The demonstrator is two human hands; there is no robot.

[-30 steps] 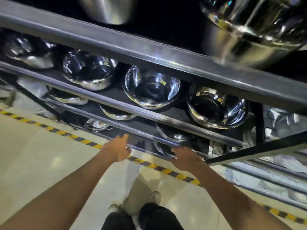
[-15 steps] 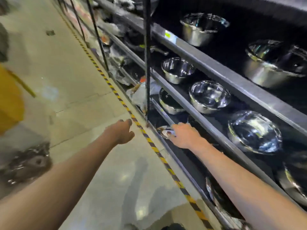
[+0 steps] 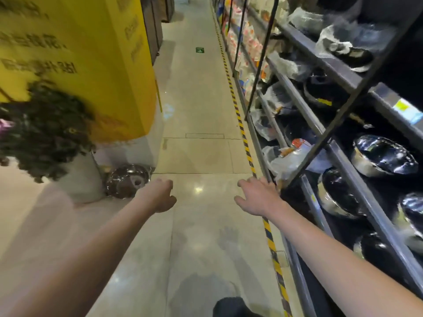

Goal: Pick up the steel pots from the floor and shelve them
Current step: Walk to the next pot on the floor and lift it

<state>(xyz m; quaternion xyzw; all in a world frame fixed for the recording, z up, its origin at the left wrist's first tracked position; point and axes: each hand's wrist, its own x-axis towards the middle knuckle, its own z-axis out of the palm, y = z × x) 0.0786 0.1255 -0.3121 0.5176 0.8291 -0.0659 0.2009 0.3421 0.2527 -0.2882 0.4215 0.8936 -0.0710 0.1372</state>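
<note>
A steel pot (image 3: 128, 180) lies on the floor at the left, beside a white planter, its shiny round face tilted toward me. My left hand (image 3: 158, 195) hovers just right of it, empty, fingers loosely curled and apart. My right hand (image 3: 257, 197) is spread open and empty above the floor, close to the lower edge of the dark metal shelf rack (image 3: 343, 161). Several steel pots (image 3: 384, 156) sit on the rack's shelves at the right.
A white planter (image 3: 80, 177) with a dark leafy plant (image 3: 45, 129) stands at the left under a yellow pillar (image 3: 91, 53). Yellow-black tape (image 3: 247, 147) runs along the rack's foot. Bagged goods (image 3: 288, 161) fill the shelves further along. The aisle floor (image 3: 199, 110) stretches ahead.
My view has swung left from the shelves to the aisle. Both hands have come away from the shelf, and the pot on the floor has come into view near my left hand.
</note>
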